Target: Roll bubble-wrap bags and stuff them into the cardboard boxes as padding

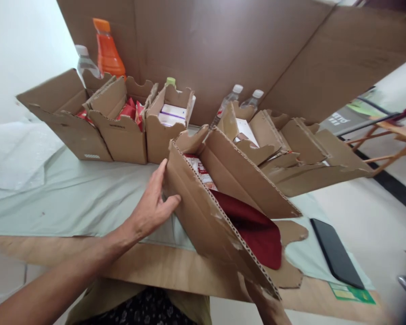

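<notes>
An open-topped cardboard box (203,216) stands at a slant near the table's front edge. Inside it are a red and white printed packet (203,174) and a dark red, smooth item (250,228) whose kind I cannot make out. The box's near end flap (289,266) is folded down. My left hand (152,201) touches the box's left outer side, fingers stretched out and thumb apart. Only part of my right hand (269,304) shows, low at the box's near corner; its fingers are hidden behind the cardboard.
Several cardboard bins (125,140) with red packets and white boxes line the back. Bottles, one orange (110,52), stand behind them before a tall cardboard panel (203,54). A black phone-like slab (336,253) lies right, over a green card (352,293). Clear plastic wrap (16,153) lies left.
</notes>
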Available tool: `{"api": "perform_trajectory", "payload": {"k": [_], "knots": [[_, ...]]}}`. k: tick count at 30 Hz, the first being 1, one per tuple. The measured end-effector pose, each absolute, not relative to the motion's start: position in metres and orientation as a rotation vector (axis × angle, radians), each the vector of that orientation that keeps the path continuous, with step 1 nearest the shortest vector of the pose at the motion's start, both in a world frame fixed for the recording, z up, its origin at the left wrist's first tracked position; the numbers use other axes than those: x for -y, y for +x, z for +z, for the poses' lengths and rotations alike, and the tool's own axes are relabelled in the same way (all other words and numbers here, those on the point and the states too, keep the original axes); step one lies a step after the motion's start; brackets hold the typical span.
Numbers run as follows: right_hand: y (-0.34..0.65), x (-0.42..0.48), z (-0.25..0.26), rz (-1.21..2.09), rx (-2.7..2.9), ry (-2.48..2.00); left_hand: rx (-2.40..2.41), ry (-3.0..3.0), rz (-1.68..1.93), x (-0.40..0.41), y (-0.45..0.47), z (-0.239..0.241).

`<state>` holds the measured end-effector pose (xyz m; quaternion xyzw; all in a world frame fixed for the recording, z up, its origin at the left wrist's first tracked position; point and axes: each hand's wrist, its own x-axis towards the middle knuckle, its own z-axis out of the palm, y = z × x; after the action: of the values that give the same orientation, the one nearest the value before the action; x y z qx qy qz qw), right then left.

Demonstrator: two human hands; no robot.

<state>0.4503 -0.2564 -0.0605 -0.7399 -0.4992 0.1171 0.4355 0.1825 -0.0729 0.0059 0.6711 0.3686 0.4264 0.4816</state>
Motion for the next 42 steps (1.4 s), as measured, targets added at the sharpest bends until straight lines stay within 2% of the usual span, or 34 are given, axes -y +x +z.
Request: {"api": "perform_trajectory", "payload": {"k": [9, 17, 22, 28, 34, 37, 42], "knots": [[0.424, 0.247, -0.039, 0.462, 1.023, -1.72, -0.779, 1.681, 0.928, 0.101, 0.203, 0.003], [0.394, 0.25, -0.057, 0.531, 1.026, -1.559, -0.708, 1.733, 0.97, 0.104, 0.202, 0.016], [0.408, 0.237, -0.054, 0.396, 1.175, -1.645, -0.58, 1.747, 0.981, 0.102, 0.191, 0.006], [0.429, 0.216, -0.035, 0.022, 1.514, -1.732, -0.601, 1.902, 1.008, 0.107, 0.188, -0.003], [0.435, 0.22, -0.047, -0.253, 1.597, -1.711, -0.576, 2.025, 1.062, 0.103, 0.201, 0.0], [0.429, 0.215, -0.039, -0.245, 1.609, -1.702, -0.578, 2.03, 1.069, 0.097, 0.203, 0.003], [0.416, 0.184, -0.012, 0.029, 1.544, -1.663, -0.692, 1.954, 1.077, 0.079, 0.208, -0.003]]}}
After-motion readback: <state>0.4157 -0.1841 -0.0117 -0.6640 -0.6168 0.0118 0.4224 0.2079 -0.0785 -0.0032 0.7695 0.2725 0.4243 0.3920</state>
